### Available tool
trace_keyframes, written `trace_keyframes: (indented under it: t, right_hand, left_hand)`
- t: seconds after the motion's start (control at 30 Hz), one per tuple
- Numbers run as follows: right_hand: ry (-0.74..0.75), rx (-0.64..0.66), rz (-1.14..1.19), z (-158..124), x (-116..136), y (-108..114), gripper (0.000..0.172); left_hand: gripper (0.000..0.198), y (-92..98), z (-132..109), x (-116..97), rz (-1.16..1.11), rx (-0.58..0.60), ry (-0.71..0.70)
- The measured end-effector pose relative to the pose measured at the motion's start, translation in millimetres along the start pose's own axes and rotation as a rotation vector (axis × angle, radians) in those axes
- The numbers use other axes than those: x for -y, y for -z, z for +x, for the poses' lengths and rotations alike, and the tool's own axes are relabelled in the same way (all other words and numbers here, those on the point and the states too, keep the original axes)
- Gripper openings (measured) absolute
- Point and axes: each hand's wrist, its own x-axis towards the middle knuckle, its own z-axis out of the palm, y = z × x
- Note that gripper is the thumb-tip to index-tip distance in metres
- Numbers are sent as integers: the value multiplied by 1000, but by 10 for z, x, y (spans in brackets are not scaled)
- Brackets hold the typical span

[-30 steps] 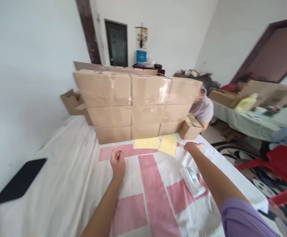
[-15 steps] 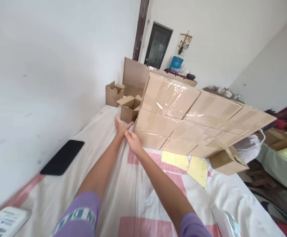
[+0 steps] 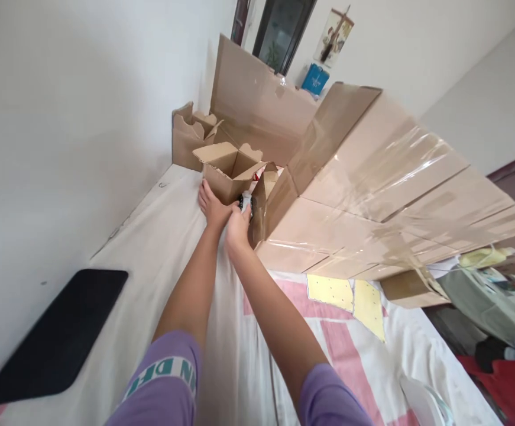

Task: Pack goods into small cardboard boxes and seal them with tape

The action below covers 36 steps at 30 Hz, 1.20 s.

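Observation:
My left hand (image 3: 214, 204) has its fingers spread against the near side of a small open cardboard box (image 3: 228, 180). Close beside it, my right hand (image 3: 238, 228) has its fingers at a small black and white object (image 3: 246, 202), which sits in the gap between that box and the tall taped cardboard structure (image 3: 319, 228). A narrow cardboard flap stands just right of the object. Another open cardboard box (image 3: 187, 142) is behind, near the wall.
A black flat pad (image 3: 57, 334) lies at left by the white wall. Yellow pieces (image 3: 330, 293) lie on the pink and white sheet (image 3: 299, 296). An open box (image 3: 412, 289) is at the right edge, and a white object (image 3: 423, 399) at the lower right.
The view has shifted closer to the boxes. The taped structure now appears turned, showing its left side and the gap. My right hand has reached into that gap, at the small object.

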Motion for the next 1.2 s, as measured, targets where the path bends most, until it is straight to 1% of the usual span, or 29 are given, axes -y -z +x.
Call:
trace_keyframes:
  t: [0.03,0.1,0.13,0.23,0.3,0.4,0.47,0.53,0.6,0.7,0.77,0.83,1.0,1.1,1.2]
  right_hand:
    - [-100,-78,-18,114,-3,-107,72]
    - [-254,-195,-49,245,-10,-255,70]
    - [-270,-225,-80,270,-15,-294,68]
    - [-208,-278,-150,270,-42,-302,60]
    - [-187,-259,-158,279,-60,-264,56]
    - [-234,-189,-211,322,-76,-244,49]
    - [-258,-198,-264,329,-97,-280,46]
    - [-257,-231,-247,306,-141,-335,48]
    - [-229,-248,-158,266,-204,-377,53]
    - [-203,-235,-40,217,-289,-384,62]
    - [-199,-221,-27,205,-317,-366,64]
    - [-205,-220,-39,200,-321,-353,63]
    - [-232,-215,-5,201,-295,-353,60]
    - [-187,-224,80,228,-242,-316,60]
    - [-152,-180,219,223,-107,-253,63]
  left_hand:
    - [128,6,35,1,2,6,4]
    - [128,28,64,0,13,-8,11]
    - [128,43,60,-4,18,-17,6]
    - [126,89,16,-33,43,-17,-3]
    - [125,116,1,-55,80,-12,22]
    - [124,151,23,-67,125,24,54]
    - [127,174,45,-62,140,52,54]
    - [130,196,55,-54,149,72,58]
    - [131,216,50,-49,145,86,53]
    - [130,240,30,-51,128,85,38]
    - [128,251,19,-54,126,70,44]
    - [128,259,13,-49,130,49,44]
    - [128,266,-15,-42,156,-34,-7]
    - [127,294,-41,-121,150,-88,-42]
    - [126,432,-81,-266,118,-177,-114]
